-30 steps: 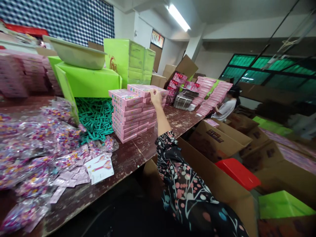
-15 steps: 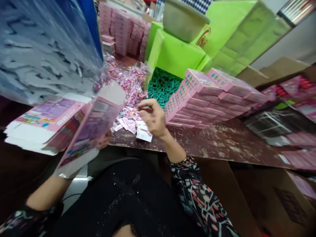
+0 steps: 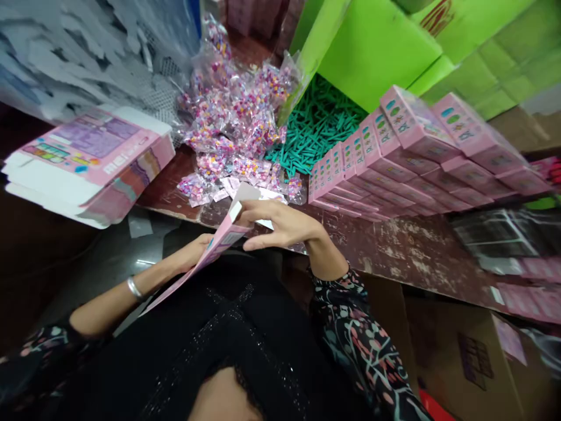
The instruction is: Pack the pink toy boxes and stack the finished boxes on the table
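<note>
A flattened pink carton (image 3: 205,257) slants in front of my torso, seen nearly edge-on. My left hand (image 3: 197,250) is closed on its left side, the fingers partly hidden behind the card. At the carton's upper end, my right hand (image 3: 280,225) reaches the white flap with its fingertips. Its thumb is stretched out apart from the fingers. Just beyond both hands lie small printed paper packets (image 3: 225,190) and a heap of clear bags with colourful beads (image 3: 239,117).
A stack of flat pink cartons (image 3: 83,152) sits at the left, beside a clear bag of white pieces (image 3: 87,52). Teal sticks (image 3: 319,126) spill from a lime-green box (image 3: 372,52). Packed pink boxes (image 3: 394,158) are stacked at the right on the worn brown table (image 3: 385,254).
The carton has swung from facing me to edge-on and moved right, toward my torso. My right hand has come to its upper end. The view has shifted closer to the table.
</note>
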`<state>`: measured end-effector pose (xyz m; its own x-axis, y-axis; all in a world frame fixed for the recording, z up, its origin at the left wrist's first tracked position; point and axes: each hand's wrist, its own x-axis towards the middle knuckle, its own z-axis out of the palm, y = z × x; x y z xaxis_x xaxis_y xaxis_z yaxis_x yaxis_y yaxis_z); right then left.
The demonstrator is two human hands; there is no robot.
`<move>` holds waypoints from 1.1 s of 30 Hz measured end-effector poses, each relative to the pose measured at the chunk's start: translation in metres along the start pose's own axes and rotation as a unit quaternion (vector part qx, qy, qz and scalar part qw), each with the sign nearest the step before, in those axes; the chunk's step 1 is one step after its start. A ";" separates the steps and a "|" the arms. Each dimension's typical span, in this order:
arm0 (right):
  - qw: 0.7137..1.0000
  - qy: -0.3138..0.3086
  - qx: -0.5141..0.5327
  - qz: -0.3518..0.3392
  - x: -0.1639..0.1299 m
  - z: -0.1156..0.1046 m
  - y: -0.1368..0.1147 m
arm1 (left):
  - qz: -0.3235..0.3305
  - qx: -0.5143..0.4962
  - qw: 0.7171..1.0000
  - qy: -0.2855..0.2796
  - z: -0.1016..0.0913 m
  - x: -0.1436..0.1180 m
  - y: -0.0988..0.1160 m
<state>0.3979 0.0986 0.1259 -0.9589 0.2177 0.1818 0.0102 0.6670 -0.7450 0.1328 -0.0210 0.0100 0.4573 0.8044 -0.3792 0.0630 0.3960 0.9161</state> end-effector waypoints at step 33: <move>0.999 -0.012 0.009 0.051 0.019 0.061 0.043 | 0.125 0.270 0.955 0.004 -0.070 -0.039 0.037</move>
<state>0.3625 0.0879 0.0581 -0.9599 0.2658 0.0887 0.1031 0.6295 -0.7701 0.0550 -0.0061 0.0497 0.5116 0.8479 -0.1388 0.4022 -0.0936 0.9108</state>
